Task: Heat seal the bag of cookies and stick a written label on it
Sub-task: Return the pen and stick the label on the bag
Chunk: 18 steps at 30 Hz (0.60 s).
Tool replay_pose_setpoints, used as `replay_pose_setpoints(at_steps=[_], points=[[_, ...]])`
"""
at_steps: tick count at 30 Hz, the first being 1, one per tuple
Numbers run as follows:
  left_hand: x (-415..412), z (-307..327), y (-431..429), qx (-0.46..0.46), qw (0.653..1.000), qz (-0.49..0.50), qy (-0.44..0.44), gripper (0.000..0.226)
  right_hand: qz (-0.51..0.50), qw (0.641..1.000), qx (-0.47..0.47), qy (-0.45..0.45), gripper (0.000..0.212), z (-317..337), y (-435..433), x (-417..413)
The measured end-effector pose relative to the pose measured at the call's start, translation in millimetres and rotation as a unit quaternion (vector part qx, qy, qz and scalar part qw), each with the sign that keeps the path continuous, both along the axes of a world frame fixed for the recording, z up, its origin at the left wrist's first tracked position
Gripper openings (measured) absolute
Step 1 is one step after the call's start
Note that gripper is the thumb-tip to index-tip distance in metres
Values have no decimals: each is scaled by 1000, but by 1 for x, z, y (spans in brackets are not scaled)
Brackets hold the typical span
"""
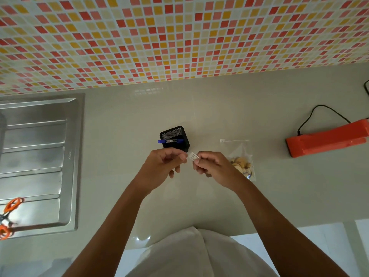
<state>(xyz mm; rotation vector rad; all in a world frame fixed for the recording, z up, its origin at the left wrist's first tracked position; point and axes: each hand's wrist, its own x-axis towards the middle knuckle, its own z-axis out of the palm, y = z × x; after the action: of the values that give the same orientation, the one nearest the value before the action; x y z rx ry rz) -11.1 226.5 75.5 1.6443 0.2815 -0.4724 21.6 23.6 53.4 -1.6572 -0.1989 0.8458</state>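
Note:
A small white written label is held above the counter between my two hands. My right hand pinches its right end between thumb and forefinger. My left hand has its fingertips at the label's left end; whether they grip it I cannot tell. A clear plastic bag of cookies lies flat on the counter just right of my right hand, which partly covers it. The orange heat sealer lies at the far right with a black cord.
A black mesh pen holder with a blue marker stands just behind my hands. A steel sink drainboard fills the left side, with orange-handled scissors on it. A tiled wall backs the grey counter.

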Motion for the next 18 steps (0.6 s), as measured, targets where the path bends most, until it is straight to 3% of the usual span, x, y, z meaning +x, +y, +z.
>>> replay_pose_setpoints(at_steps=[4, 18], points=[[0, 5, 0, -71, 997, -7, 11, 17, 3, 998, 36, 56, 34, 11, 2, 1], [-4, 7, 0, -190, 980, -2, 67, 26, -13, 992, 87, 87, 34, 18, 7, 0]])
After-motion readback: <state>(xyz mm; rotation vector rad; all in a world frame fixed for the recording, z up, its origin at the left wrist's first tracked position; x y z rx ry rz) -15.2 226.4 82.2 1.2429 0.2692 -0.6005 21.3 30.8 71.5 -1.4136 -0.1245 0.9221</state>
